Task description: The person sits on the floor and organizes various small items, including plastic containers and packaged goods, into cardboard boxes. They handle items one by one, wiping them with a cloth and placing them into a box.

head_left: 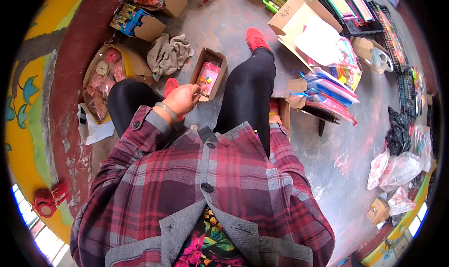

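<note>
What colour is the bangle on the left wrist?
Pale green, like jade. The bangle sits just behind the left hand, clearest in the head view.

A small box (209,73) lies on the floor (224,23) between the knees, just before the left hand (183,100). A cloth (167,54) lies left of it; the right hand seems hidden behind the thigh.

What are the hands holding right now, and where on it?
The left hand reaches to the near edge of a small open cardboard box; whether it grips the edge cannot be told. The right hand is hidden behind the leg.
</note>
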Tool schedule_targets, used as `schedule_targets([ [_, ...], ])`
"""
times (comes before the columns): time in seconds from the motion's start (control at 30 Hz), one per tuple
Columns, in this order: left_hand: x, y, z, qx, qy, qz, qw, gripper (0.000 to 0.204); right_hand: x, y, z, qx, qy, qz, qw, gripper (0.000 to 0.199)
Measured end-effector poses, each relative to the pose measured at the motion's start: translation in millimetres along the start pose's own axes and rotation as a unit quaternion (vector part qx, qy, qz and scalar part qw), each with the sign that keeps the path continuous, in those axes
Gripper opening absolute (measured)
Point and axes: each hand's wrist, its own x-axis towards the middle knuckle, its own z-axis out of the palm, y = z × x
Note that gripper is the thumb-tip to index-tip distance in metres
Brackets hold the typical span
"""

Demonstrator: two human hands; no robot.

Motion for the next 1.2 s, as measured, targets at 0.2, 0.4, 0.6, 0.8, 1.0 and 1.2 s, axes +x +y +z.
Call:
schedule_targets([
  [0.2,6.2,-7.1,7.6,-0.006,-0.003,-0.003,1.000,0.019,-6.5,-3.0,-8.5,0.050,-0.004,0.036,0.998,0.063],
  [0.4,1.4,-4.9,7.2,-0.009,0.036,0.042,0.998,0.020,-37.7,-1.9,-57.5,0.026,-0.024,-0.030,0.999,0.054],
  [0.6,0.0,7.9,-3.6,0.018,0.024,0.051,0.998,0.019,-39.8,20.0,-81.5,-0.031,-0.054,-0.168,0.984,0.064],
  [0.8,0.6,5.5,-3.5,0.008,0.085,0.081,0.993,0.023,-134.8,72.4,-250.2,0.225,-0.173,-0.248,0.926,0.047],
  [1.0,-4.6,42.9,-38.9,-0.131,0.099,0.084,0.983,0.027,-216.1,107.4,-335.3,0.658,-0.250,-0.354,0.616,0.056],
  [1.2,-14.8,100.4,-65.2,-0.729,-0.086,0.114,0.669,0.044,-253.3,43.8,-332.1,0.632,-0.253,-0.518,0.518,0.061],
])
